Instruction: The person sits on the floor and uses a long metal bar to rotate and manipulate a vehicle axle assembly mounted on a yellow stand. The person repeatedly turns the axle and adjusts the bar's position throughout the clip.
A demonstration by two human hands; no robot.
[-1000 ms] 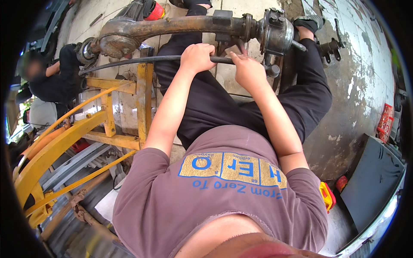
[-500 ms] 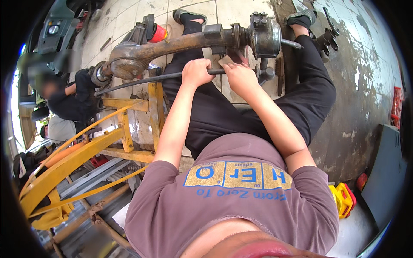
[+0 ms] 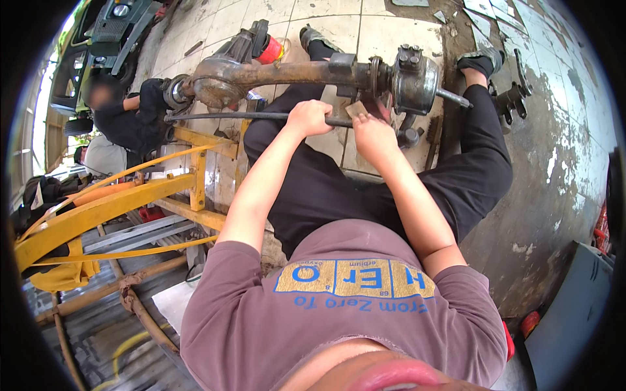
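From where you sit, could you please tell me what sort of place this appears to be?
It looks like a vehicle repair workshop: a large, grimy axle lies just beyond the hands, a yellow frame stands at the left, and a vehicle shows at the upper left.

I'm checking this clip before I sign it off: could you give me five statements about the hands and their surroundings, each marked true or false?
1. The left hand grips a dark rod. True.
2. The right hand is flat and well away from the rod. False: it is curled at the rod, with a tan piece in its grasp.
3. A yellow frame stands to the person's left. True.
4. The rusty axle lies nearer the person's torso than the rod. False: it lies beyond the rod.
5. The person's trousers are black. True.
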